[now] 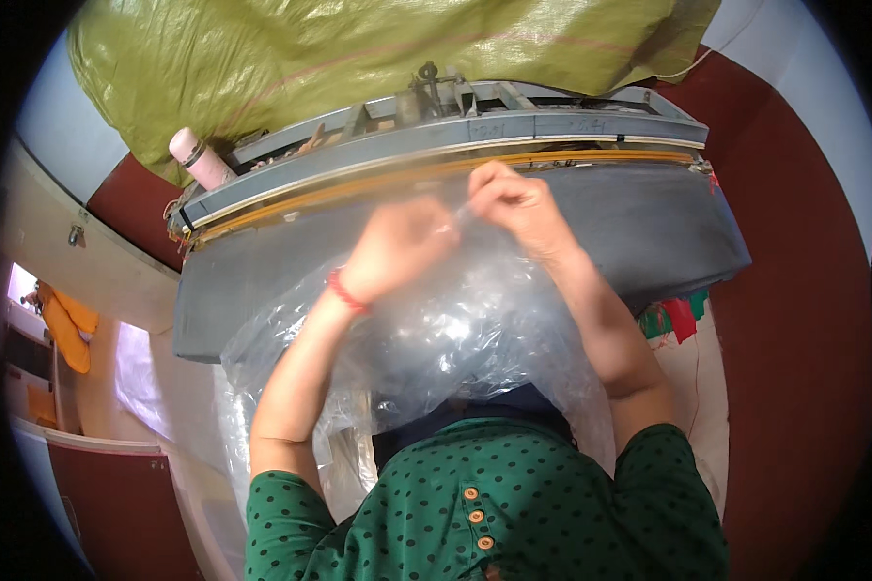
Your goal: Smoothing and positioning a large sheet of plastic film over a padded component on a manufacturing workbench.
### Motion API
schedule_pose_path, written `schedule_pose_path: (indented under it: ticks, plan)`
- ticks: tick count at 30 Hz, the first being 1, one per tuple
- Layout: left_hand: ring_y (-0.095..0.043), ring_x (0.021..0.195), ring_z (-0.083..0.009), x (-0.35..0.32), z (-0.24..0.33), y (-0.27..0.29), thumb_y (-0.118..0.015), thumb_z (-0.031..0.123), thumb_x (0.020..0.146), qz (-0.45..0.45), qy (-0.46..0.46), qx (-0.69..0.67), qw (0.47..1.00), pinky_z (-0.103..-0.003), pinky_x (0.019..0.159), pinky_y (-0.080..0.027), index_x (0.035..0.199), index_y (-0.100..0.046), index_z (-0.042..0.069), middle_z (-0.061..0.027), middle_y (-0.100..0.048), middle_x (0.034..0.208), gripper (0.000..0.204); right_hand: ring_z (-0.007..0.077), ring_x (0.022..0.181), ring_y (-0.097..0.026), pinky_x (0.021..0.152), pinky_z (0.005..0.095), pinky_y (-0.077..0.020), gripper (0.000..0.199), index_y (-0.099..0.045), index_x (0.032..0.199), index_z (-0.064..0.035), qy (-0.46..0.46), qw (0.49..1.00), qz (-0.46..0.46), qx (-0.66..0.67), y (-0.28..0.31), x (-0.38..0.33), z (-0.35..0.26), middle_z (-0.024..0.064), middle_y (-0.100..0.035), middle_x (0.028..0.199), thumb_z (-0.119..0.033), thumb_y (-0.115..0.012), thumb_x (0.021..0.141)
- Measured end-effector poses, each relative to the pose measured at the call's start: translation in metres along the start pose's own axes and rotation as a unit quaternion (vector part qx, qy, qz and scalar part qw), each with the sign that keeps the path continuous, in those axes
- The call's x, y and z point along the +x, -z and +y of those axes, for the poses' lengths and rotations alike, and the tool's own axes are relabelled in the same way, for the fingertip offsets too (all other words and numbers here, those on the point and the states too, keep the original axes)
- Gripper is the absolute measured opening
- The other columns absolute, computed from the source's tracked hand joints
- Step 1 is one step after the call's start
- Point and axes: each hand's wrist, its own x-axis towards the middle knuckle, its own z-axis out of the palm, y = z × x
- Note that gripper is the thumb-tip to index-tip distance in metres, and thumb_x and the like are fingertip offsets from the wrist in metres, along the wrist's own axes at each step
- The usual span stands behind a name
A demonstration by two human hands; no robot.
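Note:
A large sheet of clear plastic film (pixel 446 324), wrinkled and shiny, spreads over my lap and up toward the grey padded board. My right hand (pixel 521 205) pinches a thin gathered edge of it between thumb and fingers. Close beside it, my left hand (pixel 402 242), with a red band at the wrist, is blurred by motion; its fingers look curled round the same edge. A short twisted bit of film runs between the two hands. Whether the film is a bag or a flat sheet, I cannot tell.
Behind the dark grey surface (pixel 639 218) runs a grey metal frame (pixel 572 126) with small tools in it. A pink bottle (pixel 202 160) leans at its left end. A yellow-green tarp (pixel 358 58) hangs behind. Red and green cloth (pixel 680 318) lies at the right.

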Motion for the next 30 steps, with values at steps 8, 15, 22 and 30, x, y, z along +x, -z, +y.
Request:
schedule_pose_path:
  ticks: [8,15,22,30]
  plan:
    - [-0.056,0.063,-0.0077,-0.127,-0.041,0.090,-0.048,0.002,0.077,-0.517,0.340,-0.206,0.759,-0.022,0.054,-0.046,0.091,-0.061,0.002,-0.0047,-0.063,0.076,0.019,0.0126,0.086,-0.051,0.076,0.0266,-0.0415,0.033,-0.051,0.109,-0.0003,-0.121,0.849,0.478,-0.189,0.174,-0.100,0.009,0.0057,-0.054,0.097,-0.023,-0.050,0.084]
    - [-0.061,0.084,-0.0238,-0.313,-0.205,0.325,-0.064,0.015,0.070,-0.268,0.733,0.153,0.606,-0.034,0.072,-0.051,0.107,-0.057,0.005,-0.0120,-0.061,0.097,0.039,0.0123,0.087,-0.051,0.078,0.0244,-0.0406,0.031,-0.058,0.102,-0.0007,-0.103,0.737,0.571,-0.348,0.341,-0.219,-0.023,0.0037,-0.057,0.095,-0.026,-0.053,0.086]
    - [-0.055,0.079,-0.0329,-0.142,-0.104,0.421,-0.055,0.005,0.075,0.387,-0.010,0.710,0.588,-0.036,0.070,-0.044,0.094,-0.052,-0.002,-0.0165,-0.057,0.092,0.021,0.0139,0.075,-0.052,0.071,0.0272,-0.0411,0.036,-0.059,0.088,-0.0002,-0.180,0.710,0.475,-0.488,0.387,-0.211,0.018,0.0046,-0.059,0.080,-0.035,-0.051,0.086]
    - [-0.037,0.117,-0.0317,-0.212,-0.270,0.305,-0.060,0.029,0.075,0.104,0.362,0.486,0.789,-0.041,0.097,-0.029,0.111,-0.053,0.006,-0.0186,-0.044,0.120,0.044,0.0298,0.075,-0.055,0.068,0.0364,-0.0411,0.039,-0.053,0.091,-0.0001,-0.235,0.634,0.320,-0.664,0.376,-0.181,0.049,0.0182,-0.058,0.082,-0.039,-0.044,0.087]
